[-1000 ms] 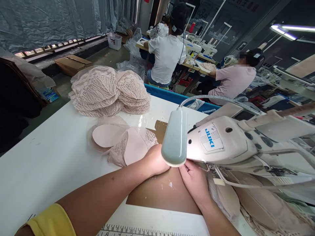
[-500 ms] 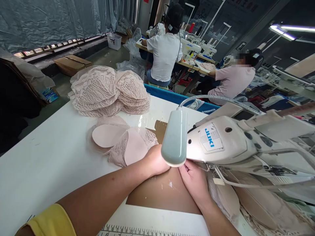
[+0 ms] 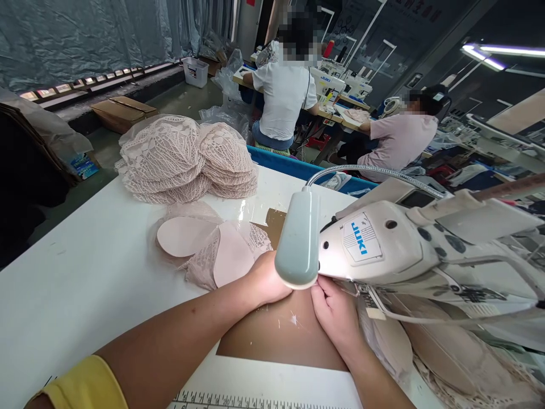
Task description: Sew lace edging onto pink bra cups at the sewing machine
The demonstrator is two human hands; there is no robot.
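My left hand (image 3: 271, 278) lies on the brown plate (image 3: 281, 335) in front of the sewing machine (image 3: 366, 238). Its fingers are hidden behind the grey lamp head (image 3: 298, 241). Beside that wrist lies a pale pink lace bra piece (image 3: 234, 255) with smooth foam cups; whether the hand grips it cannot be seen. My right hand (image 3: 336, 309) is under the machine head, fingers curled and closed near the needle area. What those fingers pinch, if anything, is hidden by the lamp and machine.
Stacked lace cups (image 3: 162, 156) stand at the table's far left. More bra pieces (image 3: 443, 341) lie right of the machine. A ruler strip (image 3: 238, 399) runs along the near edge. Two co-workers, one in a white shirt (image 3: 281, 102), sit at machines beyond a blue bin edge (image 3: 293, 166).
The view has shifted very slightly. My right hand's fingers have moved a little near the needle area; my left hand stays almost in place.
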